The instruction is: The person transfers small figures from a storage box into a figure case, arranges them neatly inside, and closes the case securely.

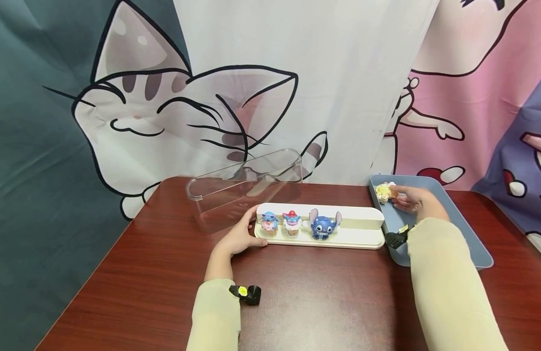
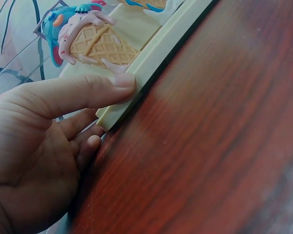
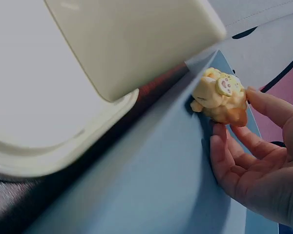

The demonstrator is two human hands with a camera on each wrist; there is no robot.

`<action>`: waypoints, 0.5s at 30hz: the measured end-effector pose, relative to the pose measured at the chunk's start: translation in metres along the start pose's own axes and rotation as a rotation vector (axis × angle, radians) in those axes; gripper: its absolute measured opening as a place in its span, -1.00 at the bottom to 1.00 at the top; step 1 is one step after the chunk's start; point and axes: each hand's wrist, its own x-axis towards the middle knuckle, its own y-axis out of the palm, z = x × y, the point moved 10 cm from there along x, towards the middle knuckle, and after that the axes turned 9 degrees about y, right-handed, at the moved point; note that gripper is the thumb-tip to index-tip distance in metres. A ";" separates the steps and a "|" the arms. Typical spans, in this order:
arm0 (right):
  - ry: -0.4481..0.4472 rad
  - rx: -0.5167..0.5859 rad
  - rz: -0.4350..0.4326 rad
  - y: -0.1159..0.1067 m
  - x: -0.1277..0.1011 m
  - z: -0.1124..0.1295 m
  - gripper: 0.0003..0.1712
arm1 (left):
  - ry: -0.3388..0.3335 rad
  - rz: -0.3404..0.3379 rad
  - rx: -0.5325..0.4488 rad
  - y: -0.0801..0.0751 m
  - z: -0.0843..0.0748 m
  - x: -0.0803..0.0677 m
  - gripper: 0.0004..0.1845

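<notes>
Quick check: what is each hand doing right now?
Left hand: open, thumb pressing the end of the cream tray, holding nothing.
Right hand: fingers pinching the yellow figure in the blue bin.

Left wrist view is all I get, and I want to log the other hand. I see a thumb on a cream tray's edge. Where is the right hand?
Observer: The right hand is in the blue bin, right of the cream tray.
Operator: Holding anything?
Observer: Its fingertips touch a yellow figure; a closed grip isn't clear.
Operator: How many figures are on the tray?
Observer: Three, toward its left end.
</notes>
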 end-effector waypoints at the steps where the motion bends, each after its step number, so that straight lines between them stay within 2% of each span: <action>1: -0.002 -0.002 -0.016 0.000 0.000 0.000 -0.74 | -0.003 -0.002 0.003 0.000 0.000 0.000 0.06; 8: -0.023 -0.005 -0.063 -0.001 0.002 -0.001 -0.74 | -0.004 -0.008 0.002 -0.001 0.000 -0.001 0.06; 15: -0.036 0.093 -0.124 -0.006 -0.001 0.000 -0.74 | -0.002 -0.008 0.012 -0.001 -0.002 -0.001 0.07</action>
